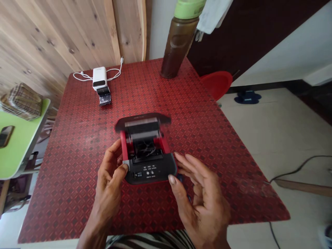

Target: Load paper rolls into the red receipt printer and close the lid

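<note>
We counted one red-and-black printer [149,166] on the red desk [207,138], its lid [142,121] tipped back and its bay open, with only a dark tangle inside that we could not make out. Our left hand [110,180] clasped the printer's left side, while our right hand [202,197] was spread wide at its right front corner, thumb touching. Beyond the printer stood one brown bottle [178,41] and one white charger [100,77].
</note>
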The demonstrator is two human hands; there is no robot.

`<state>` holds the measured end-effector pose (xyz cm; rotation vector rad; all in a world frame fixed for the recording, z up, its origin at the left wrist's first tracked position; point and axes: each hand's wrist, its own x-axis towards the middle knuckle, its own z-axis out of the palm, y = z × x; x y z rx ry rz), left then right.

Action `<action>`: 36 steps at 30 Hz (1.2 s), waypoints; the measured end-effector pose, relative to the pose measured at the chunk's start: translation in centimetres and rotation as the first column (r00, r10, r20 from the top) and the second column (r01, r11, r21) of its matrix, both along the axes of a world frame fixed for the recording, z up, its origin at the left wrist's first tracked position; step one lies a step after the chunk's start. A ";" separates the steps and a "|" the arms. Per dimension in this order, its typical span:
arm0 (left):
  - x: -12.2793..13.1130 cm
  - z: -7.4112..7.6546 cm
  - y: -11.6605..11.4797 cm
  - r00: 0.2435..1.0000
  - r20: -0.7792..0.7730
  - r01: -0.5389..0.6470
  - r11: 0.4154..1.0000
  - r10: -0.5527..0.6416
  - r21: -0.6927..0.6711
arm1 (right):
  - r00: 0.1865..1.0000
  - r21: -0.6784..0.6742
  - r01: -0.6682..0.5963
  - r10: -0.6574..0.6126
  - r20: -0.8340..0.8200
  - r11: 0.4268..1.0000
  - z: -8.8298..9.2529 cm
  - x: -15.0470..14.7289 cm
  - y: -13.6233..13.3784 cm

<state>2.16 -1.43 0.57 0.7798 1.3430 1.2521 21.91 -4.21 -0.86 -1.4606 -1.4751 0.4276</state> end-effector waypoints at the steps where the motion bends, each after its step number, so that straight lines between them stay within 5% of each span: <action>1: -0.1 -0.1 0.0 1.000 -0.005 0.005 1.000 -0.005 0.006 | 1.000 -0.004 -0.004 0.004 0.003 1.000 -0.1 0.0 0.0; 8: -1.1 -1.4 -0.4 0.998 -0.058 0.041 0.998 -0.038 0.051 | 0.982 0.104 -0.055 0.035 0.184 0.993 2.3 1.3 1.9; 11: -1.4 -1.8 -0.4 0.997 -0.055 0.052 0.995 -0.048 0.083 | 0.916 0.194 -0.257 0.175 0.362 0.947 4.8 1.4 5.0; 13: -1.4 -1.9 -0.3 0.997 -0.045 0.067 0.992 -0.063 0.109 | 0.823 0.124 -0.430 0.331 0.461 0.894 5.9 0.7 7.5; 16: -1.4 -1.7 -0.2 0.996 -0.034 0.088 0.986 -0.084 0.142 | 0.595 -0.205 -0.547 0.549 0.587 0.812 6.5 -1.4 10.8; 20: -1.3 -1.7 -0.1 0.995 -0.026 0.100 0.983 -0.097 0.151 | 0.412 -0.422 -0.480 0.623 0.665 0.769 6.0 -4.3 13.1; 25: -1.4 -2.0 -0.2 0.994 -0.030 0.107 0.985 -0.104 0.135 | 0.366 -0.438 -0.402 0.579 0.729 0.804 6.4 -6.1 14.0; 30: -1.5 -2.1 -0.1 0.994 -0.019 0.111 0.983 -0.110 0.148 | 0.320 -0.489 -0.403 0.620 0.717 0.773 7.1 -6.2 14.5; 36: -1.5 -1.9 -0.1 0.995 -0.045 0.098 0.986 -0.093 0.132 | 0.350 -0.467 -0.362 0.582 0.734 0.807 8.2 -5.9 13.1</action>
